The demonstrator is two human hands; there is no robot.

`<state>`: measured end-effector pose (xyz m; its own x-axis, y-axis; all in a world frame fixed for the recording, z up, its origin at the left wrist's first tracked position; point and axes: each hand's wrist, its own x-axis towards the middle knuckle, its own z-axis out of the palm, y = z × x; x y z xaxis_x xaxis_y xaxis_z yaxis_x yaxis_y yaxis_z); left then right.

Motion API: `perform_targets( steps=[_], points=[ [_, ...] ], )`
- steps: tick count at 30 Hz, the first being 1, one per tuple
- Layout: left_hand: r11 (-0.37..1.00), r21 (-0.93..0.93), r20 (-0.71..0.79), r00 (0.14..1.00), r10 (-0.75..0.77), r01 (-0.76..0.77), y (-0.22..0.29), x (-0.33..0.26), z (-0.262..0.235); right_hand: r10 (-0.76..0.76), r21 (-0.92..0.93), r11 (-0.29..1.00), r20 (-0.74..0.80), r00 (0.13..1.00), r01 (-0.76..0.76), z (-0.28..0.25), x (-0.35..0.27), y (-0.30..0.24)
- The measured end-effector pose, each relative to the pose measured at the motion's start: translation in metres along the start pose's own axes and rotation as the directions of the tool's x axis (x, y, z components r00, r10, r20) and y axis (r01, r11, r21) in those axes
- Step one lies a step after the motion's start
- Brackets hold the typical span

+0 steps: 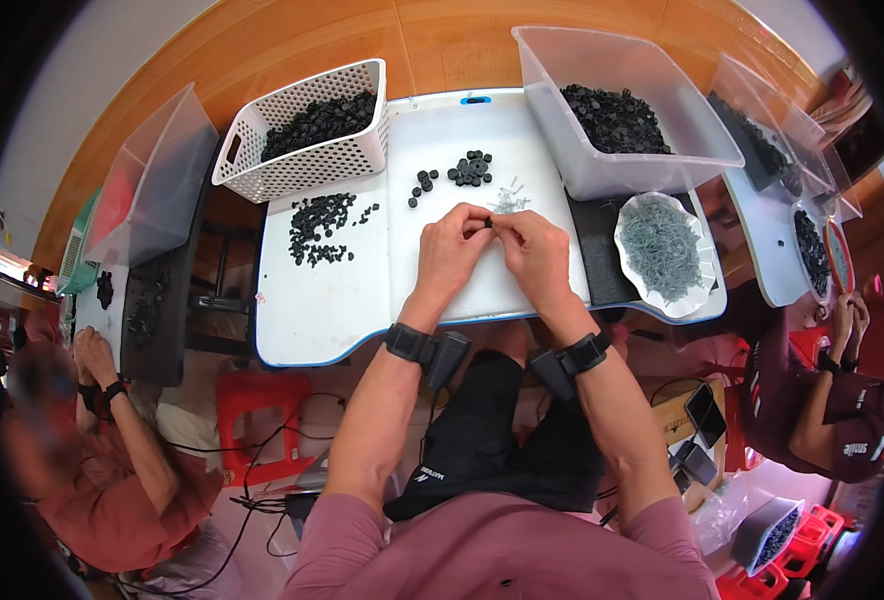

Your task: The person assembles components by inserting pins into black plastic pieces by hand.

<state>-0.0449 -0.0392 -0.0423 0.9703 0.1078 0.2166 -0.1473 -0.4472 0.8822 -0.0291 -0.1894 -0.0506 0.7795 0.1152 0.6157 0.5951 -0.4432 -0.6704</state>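
My left hand (449, 246) and my right hand (533, 248) meet over the white table top (322, 310), fingertips pinched together on a small black round part (489, 223). Just beyond the fingers lies a little heap of thin grey metal pins (508, 197). Farther back sits a cluster of assembled black parts (472, 168), with a few more (422, 183) to its left. A spread of loose black parts (320, 227) lies on the table's left half. Both wrists wear black bands with small devices.
A white perforated basket (307, 160) of black parts stands back left, a clear bin (602, 150) of black parts back right. A scalloped white dish (662, 248) holds grey pins. Other people work at tables left (97, 375) and right (842, 320).
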Motion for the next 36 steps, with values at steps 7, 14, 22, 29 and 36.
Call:
perform_targets(
  steps=[7,14,22,29,36],
  points=[
    [0.997,-0.057,0.082,0.996,-0.043,0.048,0.003,0.002,-0.01,-0.092,-0.049,0.995,-0.018,0.996,0.091,0.002,-0.002,0.0],
    [0.942,-0.273,0.199,0.97,-0.143,0.195,0.001,0.005,-0.015,-0.106,-0.089,0.99,0.0,0.994,0.106,-0.001,-0.003,-0.005],
    [0.918,-0.334,0.216,0.965,-0.147,0.214,0.001,0.006,-0.014,0.237,0.334,0.908,0.091,0.967,-0.254,-0.006,0.0,0.0],
    [0.962,-0.245,0.154,0.985,-0.083,0.119,-0.002,0.002,-0.01,0.368,0.345,0.859,0.095,0.925,-0.377,-0.004,0.006,0.003],
    [0.967,-0.232,0.144,0.987,-0.075,0.107,-0.002,0.0,-0.008,0.393,0.322,0.868,0.015,0.919,-0.377,-0.005,0.004,0.007]
  ],
)
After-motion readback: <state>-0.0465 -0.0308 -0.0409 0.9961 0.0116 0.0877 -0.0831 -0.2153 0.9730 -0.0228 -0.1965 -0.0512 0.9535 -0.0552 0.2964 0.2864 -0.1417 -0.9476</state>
